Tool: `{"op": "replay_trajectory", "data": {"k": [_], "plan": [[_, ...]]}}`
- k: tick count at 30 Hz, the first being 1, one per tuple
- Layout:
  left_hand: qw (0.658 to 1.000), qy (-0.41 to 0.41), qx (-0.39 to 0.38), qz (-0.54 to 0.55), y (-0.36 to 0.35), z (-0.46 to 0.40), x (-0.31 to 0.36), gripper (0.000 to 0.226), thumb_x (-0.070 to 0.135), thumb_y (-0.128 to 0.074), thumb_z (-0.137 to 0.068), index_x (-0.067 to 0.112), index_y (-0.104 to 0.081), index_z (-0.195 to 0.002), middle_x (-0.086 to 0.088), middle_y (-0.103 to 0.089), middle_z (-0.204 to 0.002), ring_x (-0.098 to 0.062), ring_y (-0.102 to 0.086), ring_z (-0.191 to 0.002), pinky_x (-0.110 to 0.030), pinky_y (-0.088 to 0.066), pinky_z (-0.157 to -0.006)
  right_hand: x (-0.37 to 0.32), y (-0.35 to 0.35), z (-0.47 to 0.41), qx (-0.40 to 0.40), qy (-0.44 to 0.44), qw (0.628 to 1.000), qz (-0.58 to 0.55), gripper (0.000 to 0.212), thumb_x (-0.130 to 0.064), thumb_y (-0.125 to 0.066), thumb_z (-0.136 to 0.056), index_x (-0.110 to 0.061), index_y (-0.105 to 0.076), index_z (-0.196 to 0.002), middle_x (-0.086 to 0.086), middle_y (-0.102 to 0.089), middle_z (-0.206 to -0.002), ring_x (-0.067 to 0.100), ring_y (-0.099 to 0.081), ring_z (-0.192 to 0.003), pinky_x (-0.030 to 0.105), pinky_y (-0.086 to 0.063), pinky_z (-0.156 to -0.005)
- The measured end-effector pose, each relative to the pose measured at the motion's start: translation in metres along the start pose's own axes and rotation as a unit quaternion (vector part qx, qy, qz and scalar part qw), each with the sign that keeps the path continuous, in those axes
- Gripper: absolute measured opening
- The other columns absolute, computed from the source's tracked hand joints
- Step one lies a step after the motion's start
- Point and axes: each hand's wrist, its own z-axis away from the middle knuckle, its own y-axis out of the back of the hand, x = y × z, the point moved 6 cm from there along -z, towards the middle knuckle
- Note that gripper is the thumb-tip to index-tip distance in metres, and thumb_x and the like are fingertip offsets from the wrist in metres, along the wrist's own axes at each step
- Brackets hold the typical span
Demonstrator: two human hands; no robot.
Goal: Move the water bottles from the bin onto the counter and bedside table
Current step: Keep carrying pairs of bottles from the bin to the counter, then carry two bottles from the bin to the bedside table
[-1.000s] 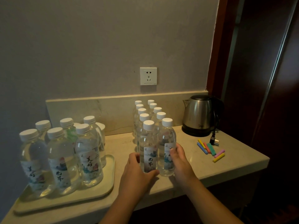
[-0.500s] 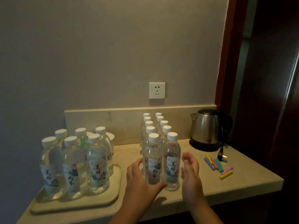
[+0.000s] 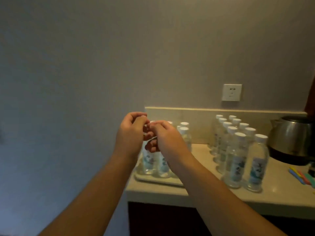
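Clear water bottles with white caps stand in two groups on the beige counter (image 3: 201, 169). One group (image 3: 185, 135) fills a pale tray (image 3: 153, 179) at the counter's left end. The other group (image 3: 237, 157) forms two rows running back to the wall. My left hand (image 3: 131, 133) and my right hand (image 3: 167, 138) are raised together in front of the tray bottles. Their fingers are curled and the fingertips meet. Neither hand shows anything in it. The hands hide most of the tray bottles. No bin is in view.
A steel kettle (image 3: 293, 138) stands at the right end of the counter, with coloured sticks (image 3: 301, 176) in front of it. A wall socket (image 3: 231, 92) is above the backsplash. Bare wall lies to the left, a dark cabinet front below.
Both hands have let go of the front two bottles, risen and come together. The view has swung left and up, so the counter now sits at the lower right.
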Motion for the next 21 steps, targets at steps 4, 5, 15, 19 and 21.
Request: {"op": "replay_trajectory", "data": {"k": [4,5,15,19,21], "plan": [[0.996,0.045,0.064,-0.042,0.135,-0.023,0.015,0.018,0.009,-0.054,-0.093,0.015,-0.059,-0.076,-0.002,-0.059,-0.061,-0.010,-0.054,-0.041,-0.026,-0.042,-0.050,0.020,-0.150,-0.012,-0.062,-0.062,0.996,-0.017,0.016,-0.017,-0.050,-0.099,-0.012,-0.064,-0.093,-0.001,-0.061,-0.064,0.012,-0.058,-0.054,0.023,-0.044,-0.052],[0.994,0.056,0.070,-0.060,0.172,-0.025,0.018,0.019,0.008,-0.053,-0.091,0.014,-0.058,-0.074,-0.002,-0.060,-0.059,-0.010,-0.055,-0.040,-0.028,-0.044,-0.053,0.030,-0.187,-0.013,-0.070,-0.079,0.994,-0.027,0.019,-0.017,-0.049,-0.098,-0.014,-0.064,-0.087,0.000,-0.062,-0.067,0.014,-0.058,-0.057,0.024,-0.044,-0.054],[0.956,0.184,0.189,-0.126,0.492,-0.021,-0.002,0.014,0.020,-0.053,-0.093,0.012,-0.063,-0.089,-0.005,-0.064,-0.084,-0.023,-0.063,-0.084,-0.039,-0.052,-0.080,0.166,-0.435,-0.022,-0.103,-0.261,0.960,0.001,0.019,-0.023,-0.044,-0.099,-0.010,-0.057,-0.099,0.008,-0.060,-0.088,0.023,-0.058,-0.068,0.029,-0.047,-0.058],[0.945,0.213,0.214,-0.122,0.557,-0.032,-0.041,0.014,0.020,-0.053,-0.094,0.014,-0.063,-0.087,-0.004,-0.064,-0.082,-0.020,-0.062,-0.078,-0.036,-0.052,-0.075,0.216,-0.490,-0.037,-0.100,-0.294,0.950,0.020,0.018,-0.020,-0.044,-0.099,-0.010,-0.057,-0.094,0.009,-0.061,-0.091,0.024,-0.058,-0.070,0.029,-0.047,-0.059],[0.939,0.237,0.215,-0.129,0.583,-0.041,-0.070,0.014,0.020,-0.053,-0.094,0.013,-0.062,-0.086,-0.003,-0.062,-0.080,-0.019,-0.059,-0.073,-0.035,-0.051,-0.072,0.246,-0.512,-0.045,-0.098,-0.311,0.945,0.033,0.018,-0.019,-0.044,-0.098,-0.008,-0.058,-0.096,0.010,-0.062,-0.094,0.026,-0.059,-0.076,0.031,-0.049,-0.061]]}}
